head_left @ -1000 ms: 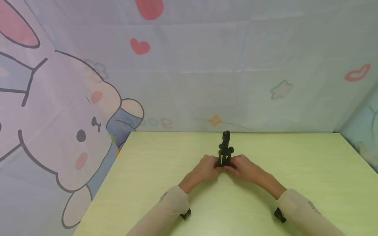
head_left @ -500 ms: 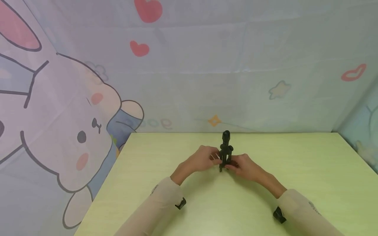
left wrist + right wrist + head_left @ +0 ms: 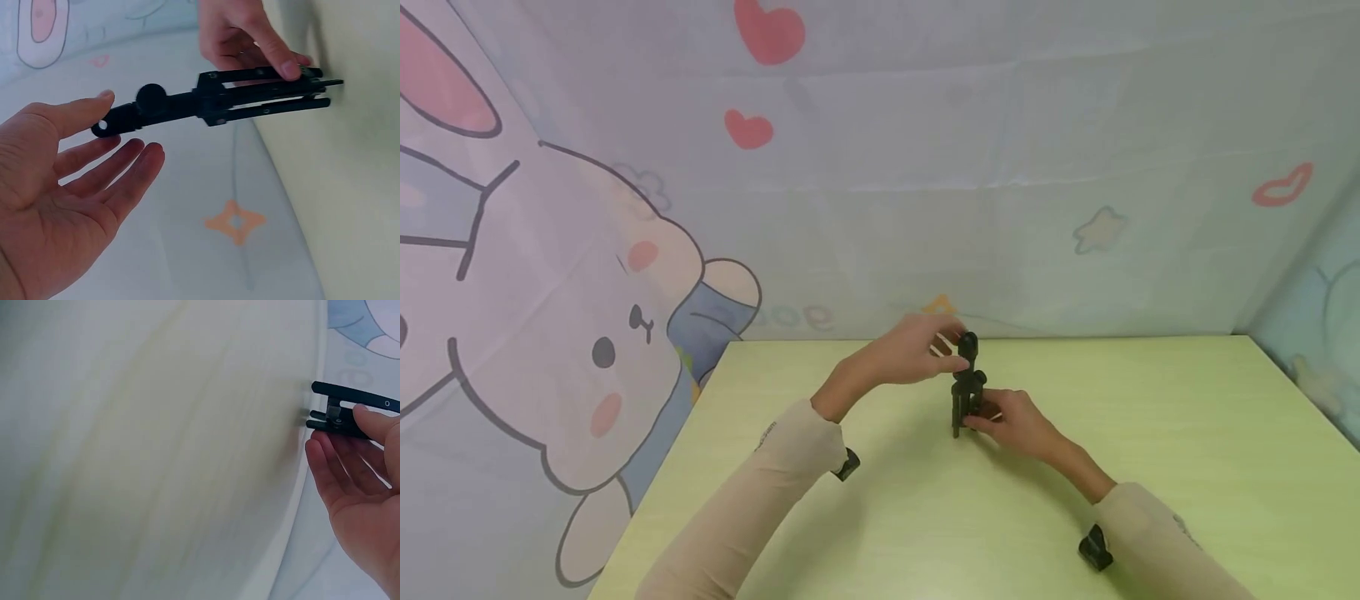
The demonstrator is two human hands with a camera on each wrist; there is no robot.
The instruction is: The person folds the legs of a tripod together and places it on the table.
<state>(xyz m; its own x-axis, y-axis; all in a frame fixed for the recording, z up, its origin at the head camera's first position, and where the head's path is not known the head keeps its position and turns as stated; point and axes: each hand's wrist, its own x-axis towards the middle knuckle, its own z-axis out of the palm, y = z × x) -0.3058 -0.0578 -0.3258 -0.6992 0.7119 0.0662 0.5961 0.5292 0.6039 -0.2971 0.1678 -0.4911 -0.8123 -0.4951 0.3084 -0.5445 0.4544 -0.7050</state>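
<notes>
A small black tripod (image 3: 967, 382) stands upright on the table, its legs folded close together. In the left wrist view the tripod (image 3: 181, 107) lies sideways, with a round knob near its head and a hole at the end. My left hand (image 3: 913, 350) is at the head with thumb and fingers spread either side; the thumb tip is at the head, but whether the fingers touch it I cannot tell. Low down, my right hand (image 3: 1018, 423) pinches the legs between thumb and fingers. In the right wrist view that hand (image 3: 365, 478) holds the leg ends just above the tabletop.
The pale yellow-green table (image 3: 1150, 433) extends around both hands. A printed cloth (image 3: 880, 233) with hearts and a rabbit hangs along its back and left. Both sleeves carry a black wrist-worn device, such as the left device (image 3: 847, 464).
My left hand has left the tripod's legs and risen to its head. My right hand stays at the legs. One leg now shows separately at the left where both hands covered it.
</notes>
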